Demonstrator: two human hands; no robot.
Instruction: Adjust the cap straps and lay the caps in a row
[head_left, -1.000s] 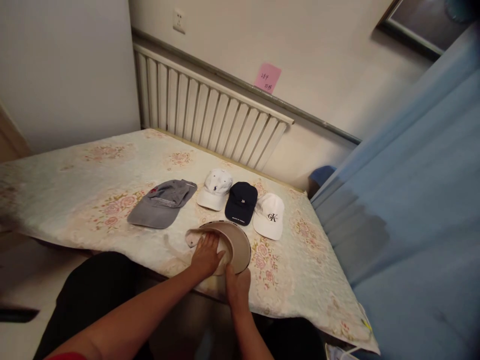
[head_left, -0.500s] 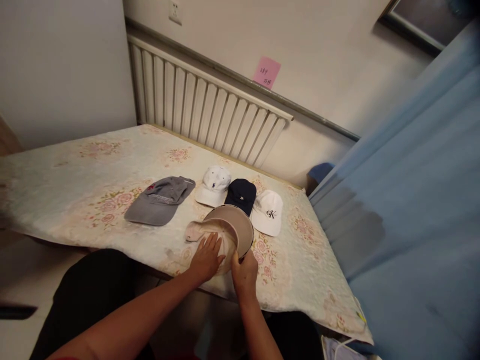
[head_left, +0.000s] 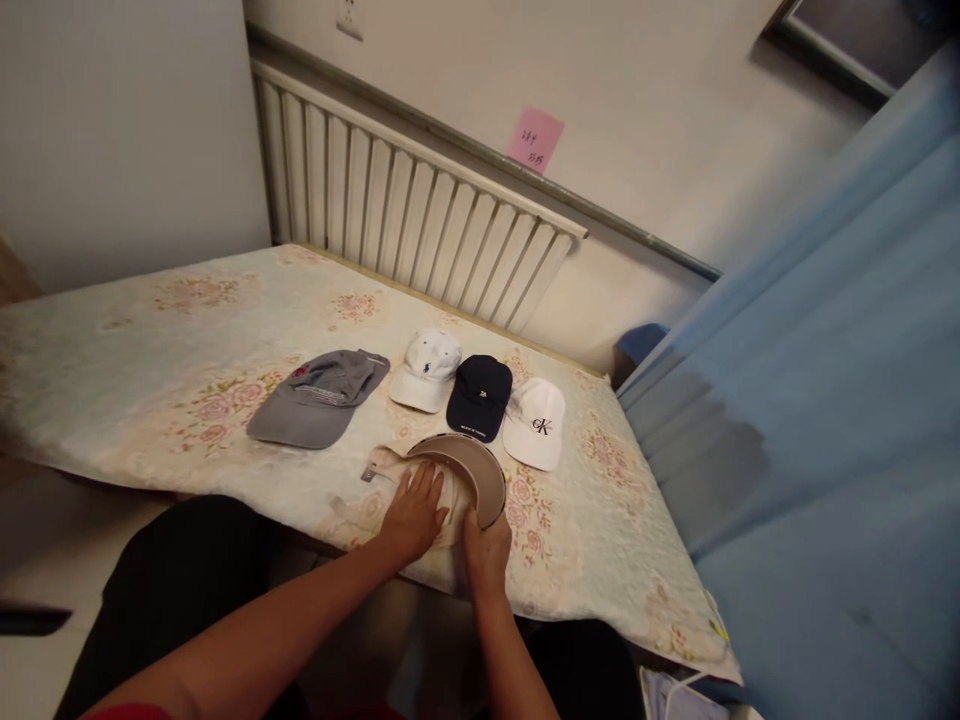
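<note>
A beige cap (head_left: 486, 478) lies near the front edge of the bed, its curved brim turned up and its strap with a small buckle sticking out on the left. Flat on the cap's crown rests my left hand (head_left: 414, 515), fingers stretched out. My right hand (head_left: 487, 548) pinches the cap at the near end of the brim; part of its grip is hidden. Just beyond stand a white cap with a small dark logo (head_left: 426, 370), a navy cap (head_left: 480, 395) and a white cap with black letters (head_left: 535, 424). A grey cap (head_left: 319, 398) lies to the left.
The bed (head_left: 615, 560) has a floral cover and runs along a white radiator (head_left: 405, 200). A blue curtain (head_left: 810, 400) hangs at the right. Pink paper (head_left: 535, 140) is stuck on the wall. My knees are below the bed's front edge.
The beige cap's brim has tipped down toward me, so the navy cap's brim now shows fully. My right hand has shifted slightly with it; my left hand stays on the crown.
</note>
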